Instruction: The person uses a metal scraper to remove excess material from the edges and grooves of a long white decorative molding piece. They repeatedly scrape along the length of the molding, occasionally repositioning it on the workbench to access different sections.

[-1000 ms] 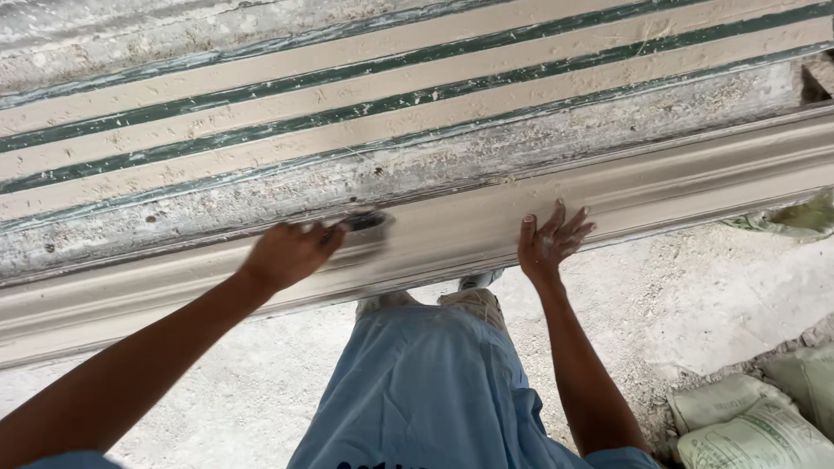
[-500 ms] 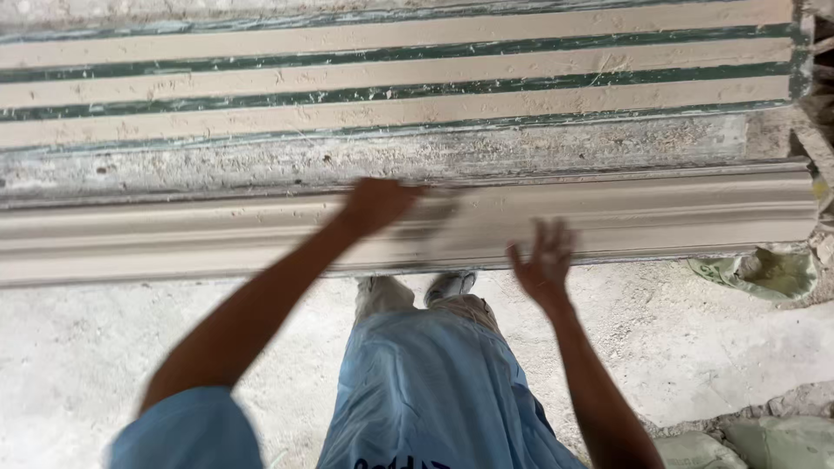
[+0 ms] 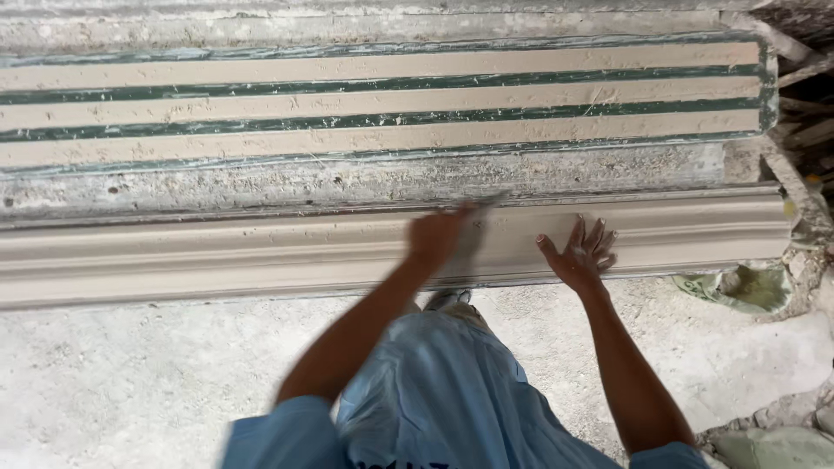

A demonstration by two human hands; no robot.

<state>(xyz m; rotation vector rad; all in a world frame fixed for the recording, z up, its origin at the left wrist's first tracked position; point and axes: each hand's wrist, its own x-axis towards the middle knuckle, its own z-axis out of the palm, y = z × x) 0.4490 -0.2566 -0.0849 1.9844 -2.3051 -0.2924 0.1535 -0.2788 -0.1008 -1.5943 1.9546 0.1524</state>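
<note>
A long pale moulded plaster strip (image 3: 217, 252) lies across the view on a rough slab. My left hand (image 3: 439, 236) is blurred with motion and closed around a small flat scraping tool (image 3: 480, 217) pressed to the strip's face. Just to its right, my right hand (image 3: 580, 254) rests flat on the strip with fingers spread, holding nothing. Below the hands are my light blue trousers (image 3: 452, 391) and one shoe (image 3: 447, 300).
Behind the strip lies a wide mould bed (image 3: 373, 104) with pale bands between green ridges. A dusty concrete floor (image 3: 130, 382) spreads on the left. A crumpled greenish sack (image 3: 738, 288) and rubble (image 3: 799, 139) sit at the right.
My left hand has swept rightward along the strip with the tool. My right hand has shifted right too and pressed down flat. The camera view has moved right, showing the strip's end.
</note>
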